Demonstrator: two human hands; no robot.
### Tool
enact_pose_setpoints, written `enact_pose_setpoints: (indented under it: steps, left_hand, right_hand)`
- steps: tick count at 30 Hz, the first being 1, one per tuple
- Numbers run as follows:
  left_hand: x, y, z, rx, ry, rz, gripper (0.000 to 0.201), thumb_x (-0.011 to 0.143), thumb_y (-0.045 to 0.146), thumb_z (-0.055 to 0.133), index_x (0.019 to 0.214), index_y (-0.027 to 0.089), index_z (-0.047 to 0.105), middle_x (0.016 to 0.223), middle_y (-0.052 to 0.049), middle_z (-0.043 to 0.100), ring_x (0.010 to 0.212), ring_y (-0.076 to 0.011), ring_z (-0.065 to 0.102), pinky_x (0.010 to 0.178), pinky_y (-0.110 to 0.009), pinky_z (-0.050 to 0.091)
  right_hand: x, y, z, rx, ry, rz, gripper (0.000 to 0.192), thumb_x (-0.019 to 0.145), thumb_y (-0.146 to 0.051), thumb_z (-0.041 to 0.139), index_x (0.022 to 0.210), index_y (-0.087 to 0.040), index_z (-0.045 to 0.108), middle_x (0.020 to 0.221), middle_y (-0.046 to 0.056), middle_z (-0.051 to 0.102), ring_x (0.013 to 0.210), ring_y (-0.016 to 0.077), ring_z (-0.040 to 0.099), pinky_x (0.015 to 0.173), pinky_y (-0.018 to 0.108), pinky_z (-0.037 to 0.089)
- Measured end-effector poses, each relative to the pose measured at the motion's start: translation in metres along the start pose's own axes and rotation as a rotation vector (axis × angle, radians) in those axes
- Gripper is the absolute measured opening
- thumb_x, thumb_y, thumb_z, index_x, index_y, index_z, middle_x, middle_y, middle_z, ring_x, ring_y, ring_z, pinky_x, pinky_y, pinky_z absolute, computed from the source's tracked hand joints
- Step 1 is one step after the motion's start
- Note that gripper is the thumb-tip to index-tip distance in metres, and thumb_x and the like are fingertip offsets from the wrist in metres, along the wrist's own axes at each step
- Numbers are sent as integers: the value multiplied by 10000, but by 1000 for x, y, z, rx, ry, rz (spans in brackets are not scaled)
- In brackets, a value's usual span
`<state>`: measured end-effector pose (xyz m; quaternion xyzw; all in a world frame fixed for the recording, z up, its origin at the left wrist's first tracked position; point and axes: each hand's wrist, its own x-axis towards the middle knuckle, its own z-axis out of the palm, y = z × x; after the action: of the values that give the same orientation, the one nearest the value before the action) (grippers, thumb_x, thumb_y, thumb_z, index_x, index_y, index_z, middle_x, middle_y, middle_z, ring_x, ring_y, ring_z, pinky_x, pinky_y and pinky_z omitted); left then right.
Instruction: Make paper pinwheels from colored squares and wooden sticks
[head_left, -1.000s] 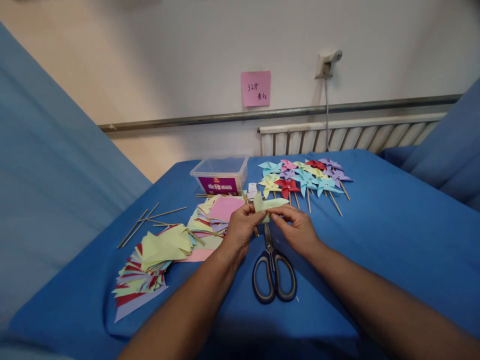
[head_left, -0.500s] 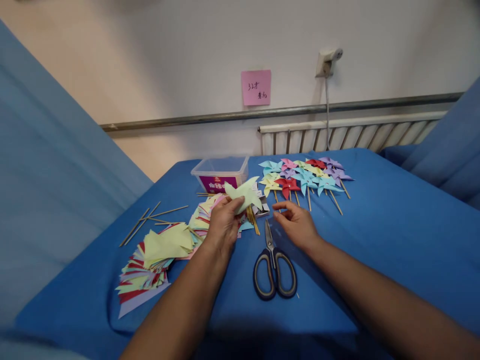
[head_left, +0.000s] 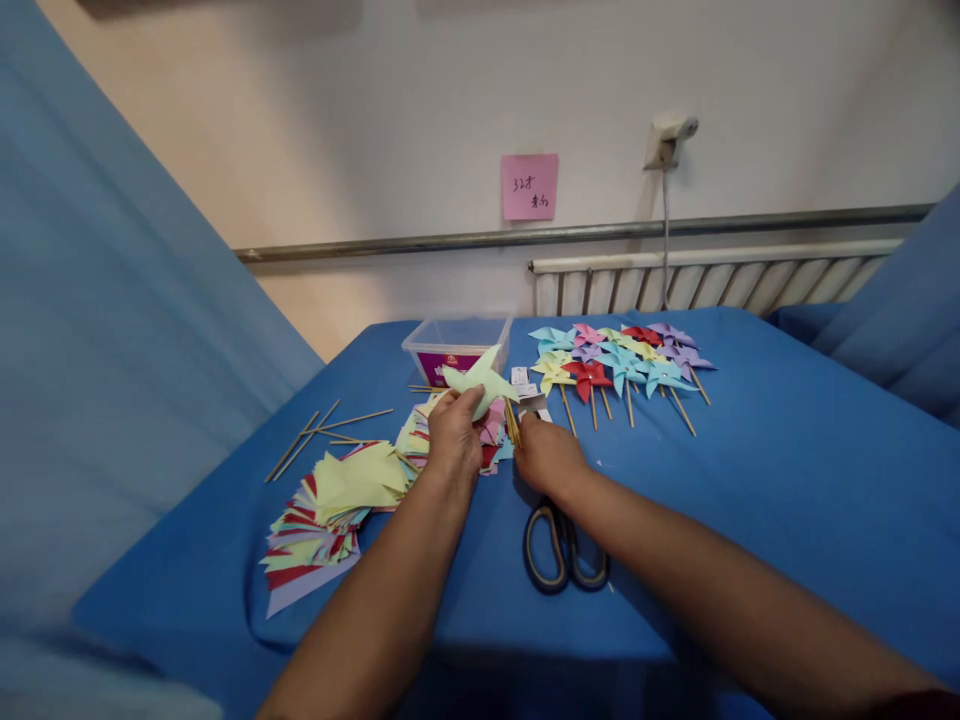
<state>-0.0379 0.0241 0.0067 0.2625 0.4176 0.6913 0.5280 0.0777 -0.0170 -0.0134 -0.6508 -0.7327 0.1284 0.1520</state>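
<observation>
Since half a second ago the right hand [head_left: 547, 455] has slid leftward across the blue cloth [head_left: 787, 470], from open space above the scissors [head_left: 564, 545] to the bundle of sticks [head_left: 511, 422] beside the paper. It now lies palm down with its fingers curled at the near end of the sticks; whether they have closed on a stick cannot be told, since the knuckles hide the fingertips. The left hand [head_left: 454, 435] has hardly moved and still pinches the pale green pinwheel [head_left: 478, 380] between thumb and fingers, holding it raised above the paper in front of the tub [head_left: 457, 345]. One second ago both hands held that pinwheel together over the scissors.

The right wrist covers the scissor blades, so only the handles show. The left hand hides part of the mixed paper stack [head_left: 420, 435] beneath it. Small white items by the sticks are too small to make out.

Both forearms reach forward from the bottom edge, converging near the table's middle, the left wrist bent upward, the right wrist low and flat.

Further left lies a fanned pile of cut paper [head_left: 330, 510], with loose sticks [head_left: 322, 432] beyond it. Finished pinwheels [head_left: 622, 358] lie in rows to the right of the tub. A pink note [head_left: 529, 186] is stuck on the wall.
</observation>
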Motion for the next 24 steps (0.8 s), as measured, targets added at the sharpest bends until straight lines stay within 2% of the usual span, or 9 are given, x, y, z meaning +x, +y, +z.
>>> enact_pose_setpoints:
  steps: [4, 10, 13, 16, 18, 21, 24]
  left_hand:
    - [1, -1, -1, -22, -32, 3, 304, 528, 172, 801, 793, 150, 654, 748, -4, 695, 628, -118, 626, 616, -235, 494]
    - [1, 2, 0, -57, 1, -27, 258, 554, 110, 767, 784, 149, 659, 743, -12, 698, 645, -130, 644, 619, -238, 517]
    - [1, 4, 0, -107, 26, -53, 206, 582, 69, 748, 738, 149, 640, 713, -7, 687, 645, -126, 648, 636, -239, 533]
    - [0, 4, 2, -132, 13, -63, 184, 611, 54, 737, 738, 146, 640, 718, -15, 693, 658, -128, 658, 667, -249, 548]
    - [-2, 3, 4, -133, -34, -71, 202, 618, 57, 740, 780, 144, 656, 750, -29, 709, 685, -142, 672, 700, -276, 560]
    - [-7, -1, 6, -105, -106, -99, 260, 609, 80, 766, 841, 142, 667, 799, -39, 725, 723, -162, 683, 731, -311, 565]
    - [-14, -5, 9, -52, -148, -112, 279, 604, 121, 791, 858, 132, 674, 804, -45, 727, 710, -157, 678, 698, -286, 551]
  right_hand:
    - [4, 0, 1, 21, -38, 41, 277, 820, -109, 559, 1096, -123, 573, 1013, 193, 721, 936, 292, 700, 712, 318, 459]
    - [1, 14, -5, 157, -45, 44, 304, 791, -98, 573, 1093, -131, 591, 978, 157, 724, 921, 270, 684, 706, 301, 451]
    - [-9, 26, -10, 440, -53, 1, 311, 768, -106, 591, 1073, -165, 596, 838, 67, 708, 749, 200, 669, 619, 263, 441]
    - [-21, 36, -12, 874, -271, 9, 326, 794, -131, 559, 1116, -174, 561, 679, -23, 628, 514, 118, 573, 478, 218, 399]
    - [-27, 39, -12, 1089, -397, -19, 302, 803, -183, 566, 1104, -179, 555, 635, -52, 597, 442, 91, 514, 418, 197, 357]
    - [-31, 39, -9, 1240, -488, -62, 241, 773, -279, 625, 992, -183, 589, 578, -70, 579, 392, 68, 467, 390, 187, 325]
    - [-29, 36, -4, 1309, -475, -53, 251, 752, -355, 657, 923, -176, 612, 549, -72, 578, 360, 48, 416, 374, 183, 290]
